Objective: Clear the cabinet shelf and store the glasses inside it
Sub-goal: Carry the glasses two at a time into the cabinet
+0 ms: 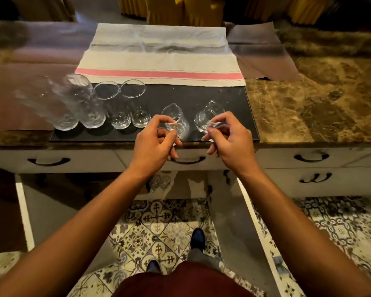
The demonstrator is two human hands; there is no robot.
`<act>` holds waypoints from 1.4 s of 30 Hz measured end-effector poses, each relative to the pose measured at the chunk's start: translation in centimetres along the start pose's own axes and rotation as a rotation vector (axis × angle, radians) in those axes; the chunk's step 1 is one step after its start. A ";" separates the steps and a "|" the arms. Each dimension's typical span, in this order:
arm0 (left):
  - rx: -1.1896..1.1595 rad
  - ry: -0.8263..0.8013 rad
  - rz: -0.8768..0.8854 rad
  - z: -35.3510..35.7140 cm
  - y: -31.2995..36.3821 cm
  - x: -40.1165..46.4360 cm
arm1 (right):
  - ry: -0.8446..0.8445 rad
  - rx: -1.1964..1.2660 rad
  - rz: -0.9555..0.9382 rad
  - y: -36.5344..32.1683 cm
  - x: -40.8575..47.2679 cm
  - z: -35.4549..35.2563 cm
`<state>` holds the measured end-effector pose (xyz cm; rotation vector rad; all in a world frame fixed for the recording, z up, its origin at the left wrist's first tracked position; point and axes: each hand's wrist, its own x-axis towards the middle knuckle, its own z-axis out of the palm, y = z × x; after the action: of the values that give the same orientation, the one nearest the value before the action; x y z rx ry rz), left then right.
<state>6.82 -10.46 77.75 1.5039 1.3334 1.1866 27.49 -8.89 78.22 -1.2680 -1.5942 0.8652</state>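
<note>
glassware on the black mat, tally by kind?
Tall ribbed clear glass tumblers: 2
Smooth clear stemless glasses with wide rims: 2
Small clear glass pitchers with spout and handle: 2, one with its handle pinched by the left hand, one with its handle pinched by the right hand
Total: 6

Lighting: dim, warm yellow-brown cast. Top edge falls to near black. Soft sheen on dark mat point(201, 97); small highlights on glasses point(120, 103). Far-left tall glasses point(58, 103) smeared, blurred. Wide-angle bowing at edges; countertop point(308, 99) front curves.
</note>
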 end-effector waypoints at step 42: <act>0.072 -0.113 -0.386 -0.6 -9.9 -19.8 | -0.227 0.048 0.377 4.3 -18.3 4.0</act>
<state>3.54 -28.67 65.64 1.2671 1.5172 0.8053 26.59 -25.69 68.92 -1.5053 -1.5175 1.3139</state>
